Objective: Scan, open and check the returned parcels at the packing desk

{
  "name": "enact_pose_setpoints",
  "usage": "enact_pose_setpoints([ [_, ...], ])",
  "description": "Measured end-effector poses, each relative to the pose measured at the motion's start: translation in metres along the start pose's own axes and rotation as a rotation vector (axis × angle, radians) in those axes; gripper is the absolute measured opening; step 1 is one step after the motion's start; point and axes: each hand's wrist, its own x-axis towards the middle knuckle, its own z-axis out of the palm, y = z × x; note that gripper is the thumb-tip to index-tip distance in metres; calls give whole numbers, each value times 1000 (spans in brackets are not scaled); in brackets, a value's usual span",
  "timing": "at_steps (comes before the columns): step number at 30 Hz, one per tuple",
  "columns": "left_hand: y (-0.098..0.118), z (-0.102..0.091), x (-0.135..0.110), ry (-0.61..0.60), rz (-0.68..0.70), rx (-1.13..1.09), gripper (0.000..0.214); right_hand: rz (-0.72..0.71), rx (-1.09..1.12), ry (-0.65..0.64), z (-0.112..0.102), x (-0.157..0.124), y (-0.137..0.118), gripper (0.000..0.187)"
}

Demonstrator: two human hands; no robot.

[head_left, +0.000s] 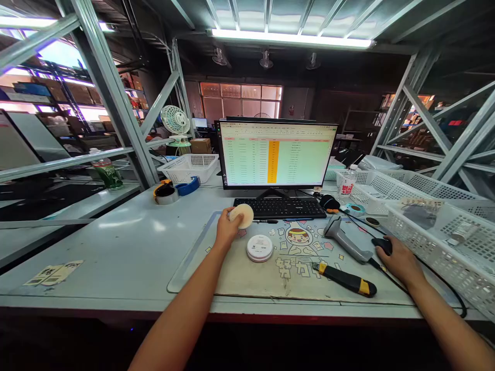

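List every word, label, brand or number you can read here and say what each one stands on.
Desk mat: large dark Chinese characters, too worn to read.
Monitor: spreadsheet text and the badge below the screen, too small to read.
Round white container: label too small to read.
Plastic bottle: red characters, too blurred to read.

Pale grey workbench (116, 242) is pretty packed tbh: a printed desk mat (228, 268) is laid across the lower middle, a labelled round white tin (259, 248) is sat on it, a keyboard (279, 207) is parked above, and 2 white plastic baskets (436, 242) are shoved right.
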Motion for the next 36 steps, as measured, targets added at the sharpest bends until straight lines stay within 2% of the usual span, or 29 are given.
enact_pose_setpoints([
  [3, -8, -25, 20, 113, -22, 293, 43, -2, 7, -9, -1, 0, -2, 65],
  [6, -16, -51, 32, 176, -94, 429, 40, -14, 17, -4, -3, 0, -5, 64],
  [8, -20, -60, 33, 200, -113, 502, 41, -29, 15, 0, -5, -1, -7, 61],
  [11, -23, -61, 27, 223, -91, 593, 50, -30, -15, -13, -8, -2, -11, 57],
  [14, -20, -53, 23, 227, -52, 660, 53, -9, -48, -31, -9, -3, -12, 56],
  [17, -8, -35, 22, 186, 44, 758, 47, 2, -61, -35, -8, -3, -13, 57],
  [22, 12, 20, 25, -120, 368, 971, 38, 2, -71, -62, -10, 0, -19, 59],
  [24, 12, 41, 28, -177, 398, 981, 37, 7, -72, -74, -12, 1, -22, 61],
  [26, 7, 55, 33, -179, 403, 988, 39, 14, -78, -69, -12, 1, -23, 61],
  [29, -5, 65, 40, -170, 415, 999, 45, 25, -85, -51, -11, -1, -22, 60],
  [36, -32, 64, 40, -216, 438, 1052, 52, 62, -72, -61, -5, -1, -12, 58],
])
